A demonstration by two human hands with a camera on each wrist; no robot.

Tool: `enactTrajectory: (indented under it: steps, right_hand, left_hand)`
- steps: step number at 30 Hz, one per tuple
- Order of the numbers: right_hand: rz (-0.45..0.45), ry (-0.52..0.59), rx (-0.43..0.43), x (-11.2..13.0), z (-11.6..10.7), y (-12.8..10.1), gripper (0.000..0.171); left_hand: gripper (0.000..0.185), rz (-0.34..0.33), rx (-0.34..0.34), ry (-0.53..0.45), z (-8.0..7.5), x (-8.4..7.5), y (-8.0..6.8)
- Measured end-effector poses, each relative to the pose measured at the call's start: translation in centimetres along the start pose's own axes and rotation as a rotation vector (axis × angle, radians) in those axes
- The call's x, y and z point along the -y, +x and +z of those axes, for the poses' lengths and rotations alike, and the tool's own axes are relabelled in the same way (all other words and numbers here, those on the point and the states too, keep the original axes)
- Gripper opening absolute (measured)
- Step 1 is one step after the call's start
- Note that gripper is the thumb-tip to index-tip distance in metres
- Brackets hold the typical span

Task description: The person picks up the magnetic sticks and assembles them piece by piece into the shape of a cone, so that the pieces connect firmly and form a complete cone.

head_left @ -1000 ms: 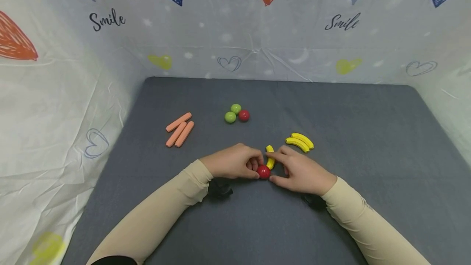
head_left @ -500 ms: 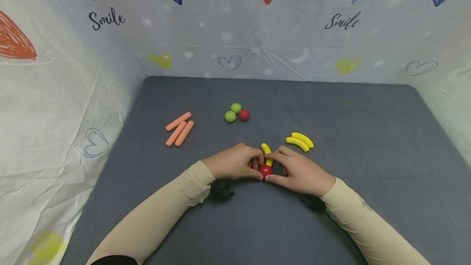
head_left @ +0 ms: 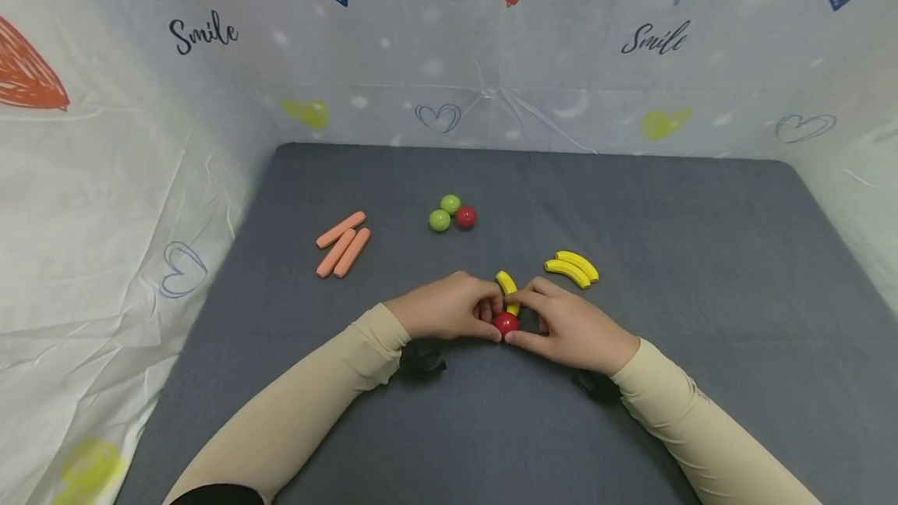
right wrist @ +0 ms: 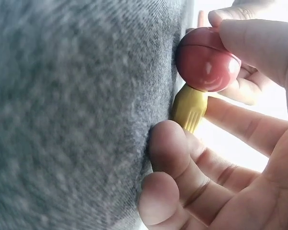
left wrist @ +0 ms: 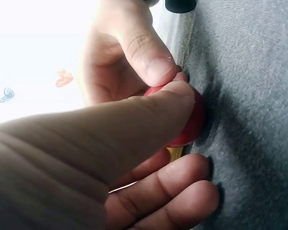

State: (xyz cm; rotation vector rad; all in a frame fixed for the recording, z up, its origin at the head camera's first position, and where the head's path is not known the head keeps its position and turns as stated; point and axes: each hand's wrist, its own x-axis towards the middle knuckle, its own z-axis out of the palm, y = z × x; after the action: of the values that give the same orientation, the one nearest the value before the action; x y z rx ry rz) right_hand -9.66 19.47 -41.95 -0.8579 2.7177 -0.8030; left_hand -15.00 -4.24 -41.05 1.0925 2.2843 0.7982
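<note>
Head view showed a smooth, glossy red ball [head_left: 506,323] on the grey felt mat [head_left: 701,349], near the front centre, touching the end of a curved yellow banana piece [head_left: 507,287]. Left hand [head_left: 442,309] and right hand [head_left: 571,326] both pinched the ball between thumb and fingers. Two more yellow banana pieces [head_left: 572,268] lay just right; two green balls [head_left: 445,213], another red ball [head_left: 465,217] and three orange sticks [head_left: 342,244] lay beyond. Wrinkled backdrop [head_left: 449,61] read "Smile".
</note>
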Motion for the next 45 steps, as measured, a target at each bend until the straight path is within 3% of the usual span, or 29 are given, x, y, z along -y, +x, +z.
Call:
enactTrajectory:
  steps: [5,12,16,21,28,38,45]
  right_hand:
    - [-0.036,0.008,-0.012,0.1,0.0,0.0,0.044]
    - [-0.063,0.001,-0.007,0.2,0.1,-0.1,0.039]
    - [-0.069,-0.005,0.003,0.3,0.1,-0.1,0.038]
    - [-0.077,0.006,0.008,0.4,0.2,-0.1,0.037]
    - [-0.104,0.024,0.005,0.5,0.4,-0.1,0.036]
    - [-0.093,0.039,0.044,0.3,-0.4,-0.1,0.034]
    - [-0.071,0.029,0.033,-0.3,-0.9,-0.2,0.036]
  left_hand:
    - [0.017,-0.009,-0.014,0.047,-0.9,0.2,-0.5]
    - [0.005,0.007,-0.234,0.211,-1.1,0.3,-0.5]
    - [0.019,0.004,-0.282,0.278,-0.7,0.4,-0.3]
    - [0.026,0.006,-0.259,0.302,-0.4,0.8,0.0]
    - [0.028,-0.021,-0.198,0.263,-0.1,1.0,0.1]
    - [0.02,-0.048,-0.215,0.26,-0.5,1.2,-0.2]
    - [0.018,-0.079,-0.132,0.268,-1.1,1.0,-0.4]
